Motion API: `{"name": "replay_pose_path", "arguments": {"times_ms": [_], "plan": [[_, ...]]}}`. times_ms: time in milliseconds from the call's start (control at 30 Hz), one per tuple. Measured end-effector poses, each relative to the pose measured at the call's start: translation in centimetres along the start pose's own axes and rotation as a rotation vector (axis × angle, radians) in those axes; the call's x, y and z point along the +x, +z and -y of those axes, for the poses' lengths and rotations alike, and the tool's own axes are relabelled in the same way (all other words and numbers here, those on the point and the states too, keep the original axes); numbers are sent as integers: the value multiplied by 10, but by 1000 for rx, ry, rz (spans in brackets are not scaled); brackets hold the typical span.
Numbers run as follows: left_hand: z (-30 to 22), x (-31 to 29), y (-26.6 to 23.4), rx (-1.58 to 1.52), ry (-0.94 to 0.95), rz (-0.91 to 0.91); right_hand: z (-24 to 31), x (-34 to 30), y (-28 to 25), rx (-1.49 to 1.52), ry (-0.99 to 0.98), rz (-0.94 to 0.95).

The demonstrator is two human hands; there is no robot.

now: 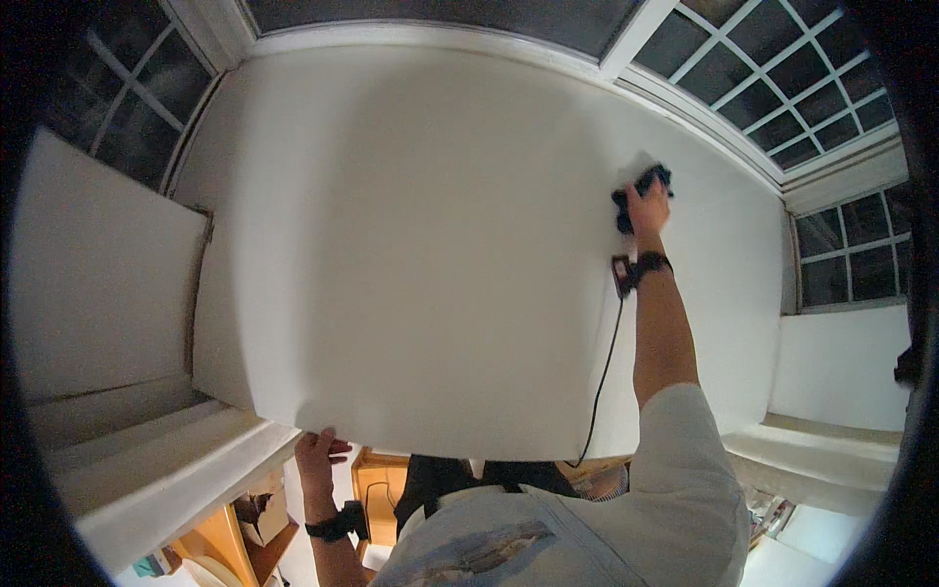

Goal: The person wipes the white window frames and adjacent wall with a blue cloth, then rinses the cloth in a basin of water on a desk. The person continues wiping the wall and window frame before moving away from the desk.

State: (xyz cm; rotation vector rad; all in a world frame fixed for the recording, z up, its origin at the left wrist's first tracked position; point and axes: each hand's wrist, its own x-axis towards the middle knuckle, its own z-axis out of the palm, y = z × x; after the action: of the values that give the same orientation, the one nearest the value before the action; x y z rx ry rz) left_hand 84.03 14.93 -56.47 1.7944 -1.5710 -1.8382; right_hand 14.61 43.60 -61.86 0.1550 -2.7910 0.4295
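Observation:
My right hand (649, 209) is stretched far out over a broad white surface (450, 254), toward its back right. Its fingers are closed on a dark, bunched cloth (624, 213) that lies against the surface. The cloth's folds show on both sides of the hand. Down at the front left edge, my left hand (321, 452) is beside the white surface with its fingers apart and nothing in them. Whether those fingertips touch the edge I cannot tell.
Paned windows (763, 73) border the surface at the back and sides. A small device (622, 276) at my right wrist trails a thin black cable (608, 367) to the front edge. Ledges (176, 470) flank me; wooden furniture (377, 489) and an open box (262, 517) are below.

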Motion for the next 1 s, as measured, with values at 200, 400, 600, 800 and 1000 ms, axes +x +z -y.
{"name": "replay_pose_path", "arguments": {"times_ms": [200,400,600,800,1000], "plan": [[-2,17,-3,-18,-83,31,169,59,56,149,-544,8],[-6,26,-3,50,-78,62,340,-37,65,191,-882,143],[-22,38,14,-3,-76,114,459,-196,46,441,-1202,176],[-39,12,-6,184,172,73,440,-399,-40,1038,-1503,439],[-36,-47,-77,9,323,-218,337,-496,-107,860,-1395,1723]]}}
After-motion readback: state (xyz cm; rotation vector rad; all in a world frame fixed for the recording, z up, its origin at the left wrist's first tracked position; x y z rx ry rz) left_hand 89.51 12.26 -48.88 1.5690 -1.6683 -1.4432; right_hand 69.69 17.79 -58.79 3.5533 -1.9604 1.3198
